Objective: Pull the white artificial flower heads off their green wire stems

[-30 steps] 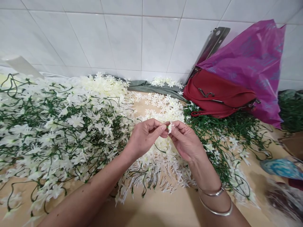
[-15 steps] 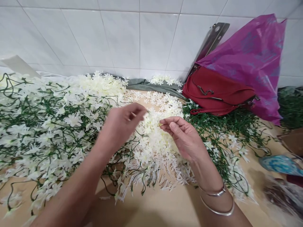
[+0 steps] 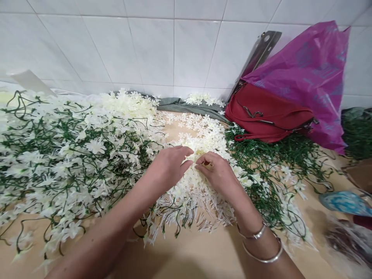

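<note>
My left hand [image 3: 171, 166] is over loose white artificial flower blossoms [image 3: 200, 143], its thumb and forefinger apart with a small gap between the tips. Close beside it, my right hand [image 3: 217, 174] is closed in a pinch, the fingertips almost meeting those of the left. Whatever lies in the pinch blends into the pale petals behind, so I cannot make it out. To the left spreads a big heap of white artificial flowers on green stems [image 3: 95, 147]. Thin white stalks [image 3: 200, 205] lie below my hands. Two silver bangles [image 3: 263, 257] circle my right wrist.
Green plastic stems [image 3: 270, 155] pile up on the right, under a red handbag [image 3: 267, 112]. Behind the bag are a purple plastic bag [image 3: 316, 73] and a metal bar [image 3: 261, 48] leaning on the tiled wall [image 3: 151, 50]. A blue patterned object [image 3: 343, 202] lies far right.
My left hand has come down and right, opening its thumb and forefinger. My right hand has turned palm-down and lowered slightly. The fingertips are now nearer each other.
</note>
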The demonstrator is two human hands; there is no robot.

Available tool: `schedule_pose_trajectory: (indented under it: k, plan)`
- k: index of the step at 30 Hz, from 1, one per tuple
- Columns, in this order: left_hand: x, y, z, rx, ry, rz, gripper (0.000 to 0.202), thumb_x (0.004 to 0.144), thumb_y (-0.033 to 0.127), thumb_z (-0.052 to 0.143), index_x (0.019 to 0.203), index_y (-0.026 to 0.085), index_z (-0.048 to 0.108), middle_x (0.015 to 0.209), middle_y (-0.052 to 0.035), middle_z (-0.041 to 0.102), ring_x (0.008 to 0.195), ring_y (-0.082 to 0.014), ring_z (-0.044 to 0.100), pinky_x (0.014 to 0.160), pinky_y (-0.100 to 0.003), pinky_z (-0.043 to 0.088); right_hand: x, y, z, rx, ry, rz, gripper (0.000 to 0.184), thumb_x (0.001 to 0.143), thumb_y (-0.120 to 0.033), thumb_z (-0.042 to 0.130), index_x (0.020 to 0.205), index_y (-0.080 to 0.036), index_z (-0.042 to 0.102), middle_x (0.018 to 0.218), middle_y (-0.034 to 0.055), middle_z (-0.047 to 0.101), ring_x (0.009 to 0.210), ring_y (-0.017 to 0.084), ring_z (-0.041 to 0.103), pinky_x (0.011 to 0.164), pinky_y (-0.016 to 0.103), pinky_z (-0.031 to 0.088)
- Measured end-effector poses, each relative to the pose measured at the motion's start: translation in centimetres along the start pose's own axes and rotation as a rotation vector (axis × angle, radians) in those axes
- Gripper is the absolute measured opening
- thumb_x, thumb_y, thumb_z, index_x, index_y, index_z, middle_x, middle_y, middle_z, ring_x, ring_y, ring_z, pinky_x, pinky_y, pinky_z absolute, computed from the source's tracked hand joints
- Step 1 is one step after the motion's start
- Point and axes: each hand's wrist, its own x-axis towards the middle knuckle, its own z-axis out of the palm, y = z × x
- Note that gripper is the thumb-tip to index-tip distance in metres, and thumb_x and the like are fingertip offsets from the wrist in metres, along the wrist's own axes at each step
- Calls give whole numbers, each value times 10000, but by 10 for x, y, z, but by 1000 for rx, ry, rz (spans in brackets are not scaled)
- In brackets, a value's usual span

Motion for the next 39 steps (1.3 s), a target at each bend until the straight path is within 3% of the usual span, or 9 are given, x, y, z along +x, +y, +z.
schedule_pose_trajectory:
  k: [3, 9, 12, 19, 24, 26, 30, 34, 39]
  plan:
    - [5, -2, 16, -54, -66, -6, 291, 961, 285, 590, 1204, 175, 708, 1116, -132, 782, 953, -284, 737, 803, -372, 529, 2, 0, -2, 259, 47, 55, 49, 864, -261, 720, 835, -222, 714, 830, 16, 693, 787, 182, 602, 777, 344, 455]
    - [7, 3, 9, -289, -24, -61, 253, 952, 325, 621, 1122, 173, 730, 939, -94, 794, 789, -216, 721, 672, -291, 485, 6, 3, -7, 678, 89, 152, 195, 770, -339, 826, 885, -216, 726, 804, 1, 721, 758, 156, 623, 736, 298, 472]
    - [7, 3, 8, -393, -11, -73, 257, 954, 336, 621, 1137, 196, 733, 907, -62, 778, 687, -161, 660, 607, -260, 442, 7, 5, -6, 728, 94, 143, 181, 769, -345, 835, 837, -216, 728, 775, -14, 701, 727, 135, 595, 731, 277, 461]
    - [7, -4, 11, -486, 39, -92, 216, 941, 367, 643, 888, 174, 725, 713, -16, 696, 600, -114, 535, 557, -242, 396, 7, 7, -4, 776, 138, 145, 197, 765, -369, 852, 861, -237, 743, 804, -19, 695, 748, 132, 581, 738, 264, 445]
    - [8, -2, 12, -459, 93, -19, 205, 914, 352, 683, 1053, 222, 760, 903, -32, 752, 613, -108, 532, 578, -244, 429, 6, 3, -3, 837, 78, 183, 255, 740, -404, 868, 849, -230, 716, 790, -19, 685, 744, 138, 583, 746, 273, 457]
    - [8, -2, 13, -461, 91, -45, 202, 923, 364, 671, 1033, 221, 764, 839, -21, 738, 593, -108, 514, 560, -242, 411, 6, 3, -1, 850, 62, 195, 278, 724, -411, 874, 832, -224, 699, 768, -20, 673, 729, 137, 578, 727, 273, 457]
    - [9, -6, 17, -523, 119, -153, 199, 918, 370, 674, 942, 177, 722, 711, -3, 682, 603, -112, 529, 564, -239, 401, 7, 5, -7, 710, 93, 158, 248, 737, -373, 848, 850, -221, 688, 757, -15, 664, 714, 145, 577, 702, 287, 460]
    - [12, -11, 19, -788, 160, -217, 178, 868, 341, 732, 902, 173, 685, 793, -17, 720, 688, -116, 612, 646, -243, 478, 0, -9, -30, 285, 85, 78, 84, 834, -299, 731, 835, -223, 694, 777, 10, 676, 694, 162, 560, 671, 308, 433]
    - [13, -12, 19, -1037, 171, -224, 259, 775, 354, 829, 928, 177, 718, 832, -23, 754, 761, -129, 680, 737, -266, 553, -41, -38, -48, -126, -203, 27, 140, 912, -237, 622, 773, -256, 636, 719, -4, 679, 641, 172, 572, 603, 308, 388]
